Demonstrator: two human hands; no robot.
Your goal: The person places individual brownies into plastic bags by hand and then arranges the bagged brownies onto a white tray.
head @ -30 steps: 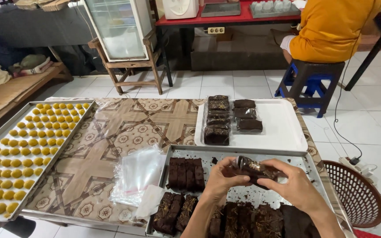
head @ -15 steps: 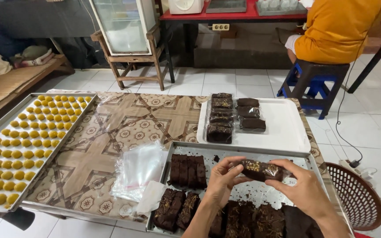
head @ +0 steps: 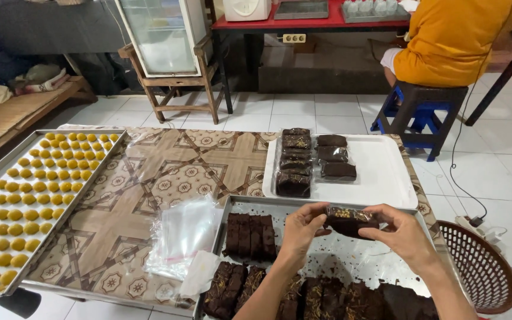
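Both hands hold one wrapped brownie slice (head: 351,220) over the metal tray (head: 351,261). Left hand (head: 301,232) closed on its left end, thumb on top; right hand (head: 403,236) closed on its right end, fingers curled under. Slice sits level, in clear plastic, w/ yellowish bits on top.

Vs 1 s ago: slice was tilted and held lower, nearer the tray's top-left area; half a sec ago roughly level; now level and a bit further right, hands wider apart at the two ends. Everything else on the desk (head: 167,178) unchanged.

Tray holds unwrapped brownie slices (head: 250,236) in a block at left, more along the near edge. Just left of tray: pile of clear plastic bags (head: 185,234). Beyond tray: white tray (head: 386,178) w/ wrapped brownies (head: 309,160) in two short rows, same count as before. Far left: big tray of small yellow cookies (head: 31,195). Red basket (head: 475,266) on floor at right. Another person in an orange top (head: 451,35) sits on a blue stool (head: 422,106) behind.
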